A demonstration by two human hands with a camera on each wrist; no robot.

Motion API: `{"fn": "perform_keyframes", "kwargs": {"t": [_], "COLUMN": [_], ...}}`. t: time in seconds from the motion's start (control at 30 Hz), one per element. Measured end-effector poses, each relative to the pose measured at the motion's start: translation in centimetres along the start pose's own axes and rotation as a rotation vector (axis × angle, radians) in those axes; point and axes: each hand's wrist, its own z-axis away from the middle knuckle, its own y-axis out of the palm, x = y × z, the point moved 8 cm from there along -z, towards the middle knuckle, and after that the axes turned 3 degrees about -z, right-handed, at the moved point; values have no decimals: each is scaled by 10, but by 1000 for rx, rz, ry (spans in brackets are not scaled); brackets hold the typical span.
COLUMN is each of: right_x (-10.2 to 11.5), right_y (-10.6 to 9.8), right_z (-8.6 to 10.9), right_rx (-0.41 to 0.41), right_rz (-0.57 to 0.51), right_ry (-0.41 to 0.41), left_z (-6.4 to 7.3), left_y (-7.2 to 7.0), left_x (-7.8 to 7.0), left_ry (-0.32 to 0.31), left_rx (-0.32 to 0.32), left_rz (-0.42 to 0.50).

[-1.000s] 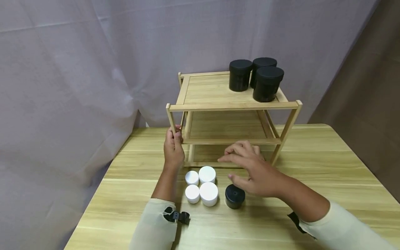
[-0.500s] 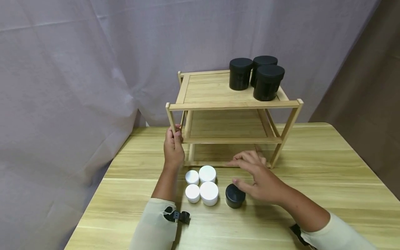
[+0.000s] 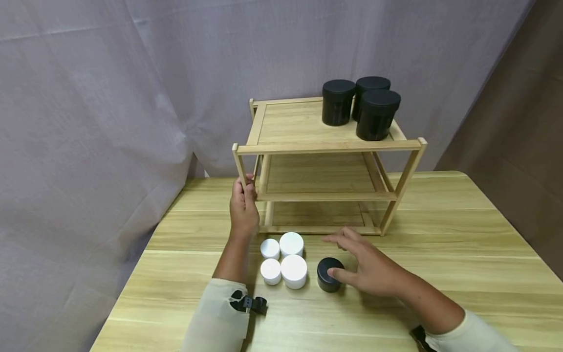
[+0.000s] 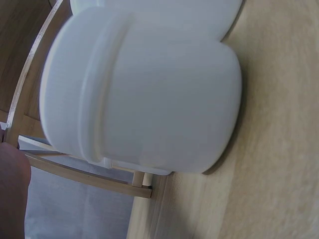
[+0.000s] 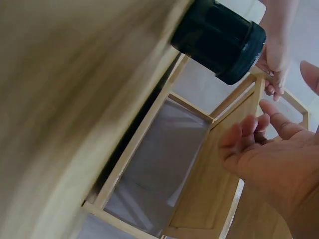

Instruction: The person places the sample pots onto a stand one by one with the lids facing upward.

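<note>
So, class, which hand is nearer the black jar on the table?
Right: the right hand hovers close beside the black jar, while the left hand is farther off, holding the wooden rack beyond the white jars.

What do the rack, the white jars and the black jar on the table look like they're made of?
Rack: light wood, perhaps bamboo, with a smooth finish; pale grain shows. White jars: probably plastic, satin; the left wrist view shows an opaque body with a moulded-looking ridge. Black jar: likely plastic, with a faint sheen on its smooth side, though possibly coated glass.
</note>
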Motion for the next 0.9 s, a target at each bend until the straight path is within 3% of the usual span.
{"fn": "perform_keyframes", "kwargs": {"t": [0.27, 0.47, 0.9], "right_x": [-14, -17, -21], "right_y": [6, 10, 12], "right_z": [2, 1, 4], "right_rx": [62, 102, 121], "right_rz": [-37, -56, 132], "right_ry": [87, 69, 125], "left_z": [0, 2, 1], "left_y": [1, 0, 0], "left_x": [-1, -1, 0], "left_ry": [-11, -29, -20], "left_rx": [-6, -13, -21], "left_rz": [6, 8, -2]}}
